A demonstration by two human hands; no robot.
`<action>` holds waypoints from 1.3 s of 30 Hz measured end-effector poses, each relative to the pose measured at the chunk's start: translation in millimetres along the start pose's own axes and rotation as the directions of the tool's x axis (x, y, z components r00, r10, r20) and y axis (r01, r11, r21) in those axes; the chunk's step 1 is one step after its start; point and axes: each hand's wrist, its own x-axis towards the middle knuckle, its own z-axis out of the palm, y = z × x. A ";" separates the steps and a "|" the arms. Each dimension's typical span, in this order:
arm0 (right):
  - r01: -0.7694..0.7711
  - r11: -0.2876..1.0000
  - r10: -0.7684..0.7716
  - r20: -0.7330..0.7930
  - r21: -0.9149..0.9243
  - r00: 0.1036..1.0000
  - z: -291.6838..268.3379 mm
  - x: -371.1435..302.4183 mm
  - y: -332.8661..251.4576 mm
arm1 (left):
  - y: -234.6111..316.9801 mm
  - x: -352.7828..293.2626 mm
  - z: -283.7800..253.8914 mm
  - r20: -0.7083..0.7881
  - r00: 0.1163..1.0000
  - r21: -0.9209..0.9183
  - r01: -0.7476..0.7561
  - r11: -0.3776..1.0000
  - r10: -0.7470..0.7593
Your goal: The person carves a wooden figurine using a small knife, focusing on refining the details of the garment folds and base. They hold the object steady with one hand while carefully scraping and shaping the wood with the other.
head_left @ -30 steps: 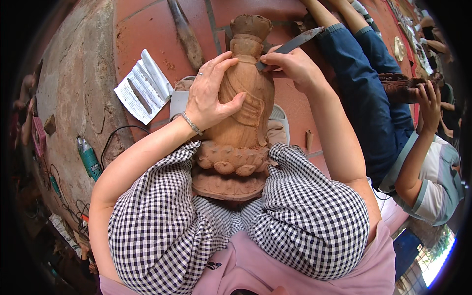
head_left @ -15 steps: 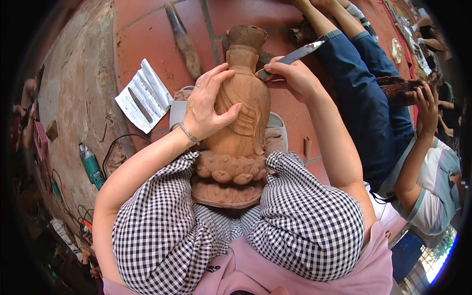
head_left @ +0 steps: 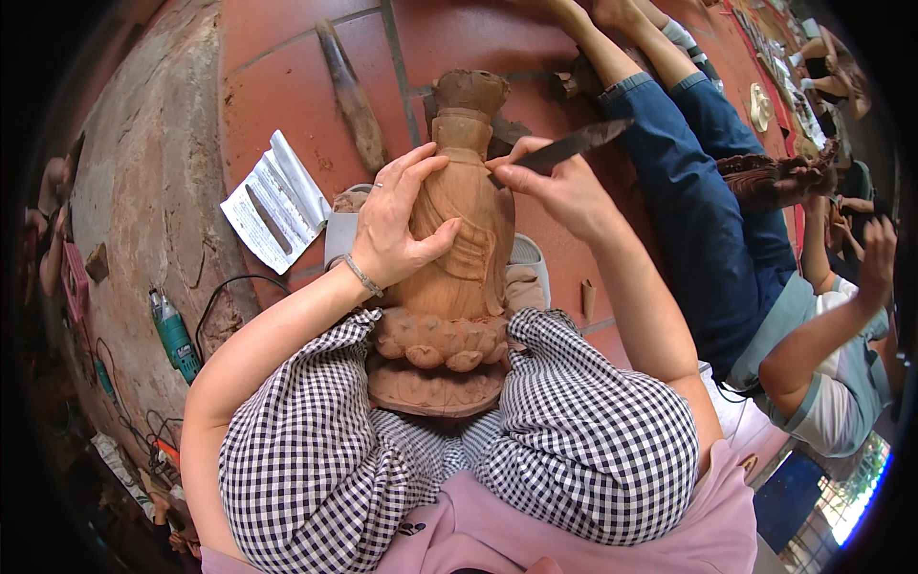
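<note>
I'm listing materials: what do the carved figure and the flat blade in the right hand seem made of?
The carved figure looks like wood, its body smooth and seemingly unvarnished: warm brown, faint grain-like streaks. The flat blade in the right hand is probably metal: thin and dark, its finish uncertain.

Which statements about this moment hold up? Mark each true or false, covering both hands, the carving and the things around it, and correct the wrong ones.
1. The right hand grips a dark blade. True.
2. The left hand holds the green power tool. False: the left hand rests on the wooden carving; the green power tool lies off to the left, apart from both hands.
3. The white sheet lies to the right of the wooden carving. False: the white sheet lies to its left.
4. A long club-shaped piece lies on the red tiles. True.
5. The person's trousers are plain. False: the trousers are checked.
</note>
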 end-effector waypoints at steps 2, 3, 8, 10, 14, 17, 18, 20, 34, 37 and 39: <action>0.381 0.824 -0.445 -0.065 -0.419 0.893 24.3 -6.3 3.7 | 2.2 -0.9 -1.4 0.000 1.000 -0.005 0.007 1.000 -0.007; 0.246 0.896 -0.303 -0.106 -0.370 0.947 23.2 -9.9 5.5 | 4.0 0.2 -1.8 0.000 1.000 -0.015 0.010 1.000 -0.010; -0.020 1.000 0.020 -0.143 -0.002 0.990 4.6 2.8 10.7 | 4.0 2.0 0.5 -0.005 1.000 -0.028 0.007 1.000 -0.007; -0.007 0.999 0.018 -0.206 0.052 0.978 8.0 4.5 20.2 | 2.8 1.3 1.6 -0.003 1.000 -0.027 0.010 1.000 -0.010; 0.175 0.858 -0.313 -0.222 -0.484 0.923 40.4 -11.8 4.6 | 5.0 0.1 -1.4 -0.006 1.000 -0.032 0.027 0.999 -0.028; -0.002 0.993 -0.016 -0.143 -0.122 0.990 19.7 1.0 0.1 | 5.1 0.7 -1.6 -0.012 1.000 -0.031 0.013 0.999 -0.014; -0.031 0.997 0.018 -0.171 -0.068 0.985 16.6 3.7 3.3 | 3.4 -0.8 -1.7 -0.012 1.000 -0.031 0.012 0.999 -0.012; -0.071 0.997 0.077 -0.224 0.036 0.972 12.3 10.0 11.6 | 2.0 1.3 -0.8 -0.010 1.000 -0.037 0.010 0.999 -0.010; 0.193 0.878 -0.372 -0.371 -0.438 0.851 54.1 -12.1 22.8 | 5.5 2.3 -4.1 0.022 0.999 -0.042 0.030 0.999 -0.029; 0.108 0.922 -0.242 -0.337 -0.371 0.910 51.9 -25.4 8.5 | 13.6 6.5 -3.5 0.027 0.999 -0.036 0.038 0.999 -0.037; 0.096 0.972 -0.164 -0.326 -0.213 0.931 41.3 -23.1 14.7 | 14.0 5.8 -4.9 0.033 0.999 -0.030 0.035 0.999 -0.034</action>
